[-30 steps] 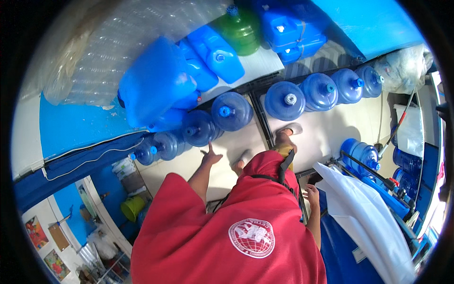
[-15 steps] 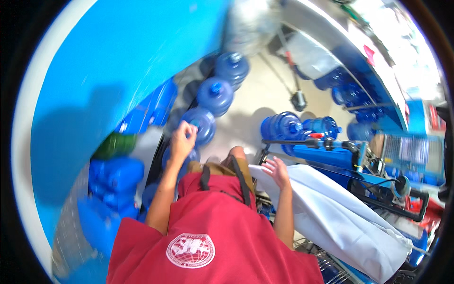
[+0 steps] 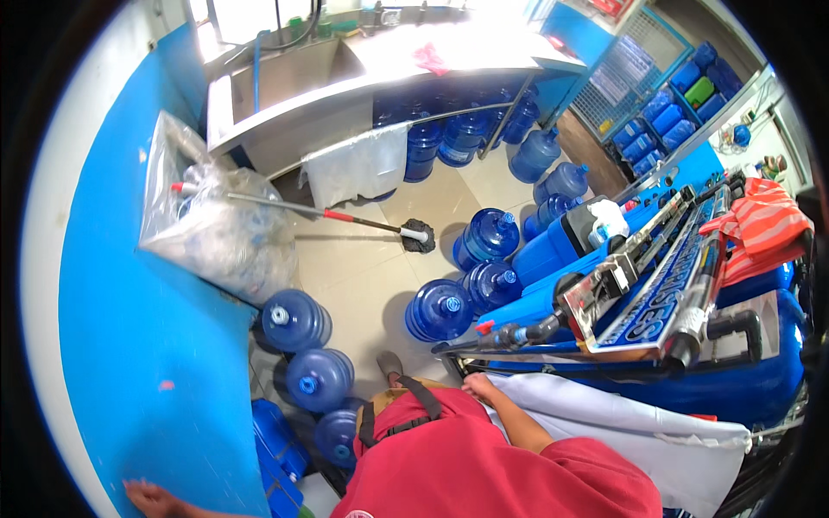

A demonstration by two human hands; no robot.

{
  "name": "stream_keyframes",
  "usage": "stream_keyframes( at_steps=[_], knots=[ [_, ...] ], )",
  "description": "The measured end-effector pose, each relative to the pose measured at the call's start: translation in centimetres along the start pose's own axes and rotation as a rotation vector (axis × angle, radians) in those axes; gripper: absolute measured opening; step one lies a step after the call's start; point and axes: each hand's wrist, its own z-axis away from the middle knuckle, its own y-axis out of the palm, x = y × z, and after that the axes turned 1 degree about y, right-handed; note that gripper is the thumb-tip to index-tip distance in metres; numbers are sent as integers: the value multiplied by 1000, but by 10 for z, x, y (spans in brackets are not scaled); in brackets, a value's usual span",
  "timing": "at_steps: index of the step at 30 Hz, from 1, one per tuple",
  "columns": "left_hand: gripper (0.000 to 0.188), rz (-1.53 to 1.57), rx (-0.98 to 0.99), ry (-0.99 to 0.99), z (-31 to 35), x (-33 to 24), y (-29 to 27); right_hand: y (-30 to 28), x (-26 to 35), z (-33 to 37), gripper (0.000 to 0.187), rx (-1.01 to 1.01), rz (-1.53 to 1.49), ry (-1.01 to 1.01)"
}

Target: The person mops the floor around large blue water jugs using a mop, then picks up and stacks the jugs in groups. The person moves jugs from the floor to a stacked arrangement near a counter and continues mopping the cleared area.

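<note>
My left hand [image 3: 150, 499] is low at the left, in front of the blue wall panel [image 3: 155, 371]. Its fingers are loosely apart and nothing shows in them; whether it touches the panel I cannot tell. Close in front of my body is my right hand [image 3: 478, 387], beside a white cloth cover [image 3: 587, 414]. The fingers there are slightly bent, with no object visible in them. Large blue water jugs stand on the floor on both sides: one jug [image 3: 295, 319] front left, another jug [image 3: 439, 309] right of the middle.
A mop [image 3: 418, 235] lies across the tiled floor, its handle near a big clear plastic bag [image 3: 233, 224]. A metal sink counter [image 3: 345, 91] runs along the far side, with jugs beneath. Blue tanks and black pipes [image 3: 553, 319] crowd the right.
My view has turned toward the sink, bringing the mop and the bag more fully into view. My left hand has moved from above the jugs to the wall panel; my right hand has lowered.
</note>
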Motion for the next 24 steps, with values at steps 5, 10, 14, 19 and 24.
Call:
stream_keyframes(
  at_steps=[5, 10, 14, 19, 24],
  knots=[
    [19, -181, 70, -444, -17, -40, -21, 50, 37, -30, 24, 19, 330, -148],
    [27, -14, -246, -458, -80, -94, 32, 54, 109, -69, 22, -75, 53, -232],
    [31, 325, -293, -622, -124, -164, 140, 35, 124, -98, 21, -173, -66, -219],
    [24, 635, 5, -1035, -190, -320, 337, 12, 136, -144, 21, -192, 179, -648],
    [52, 1585, 733, -534, -218, -593, 481, -5, 170, -151, 26, -187, -67, -304]
  ],
)
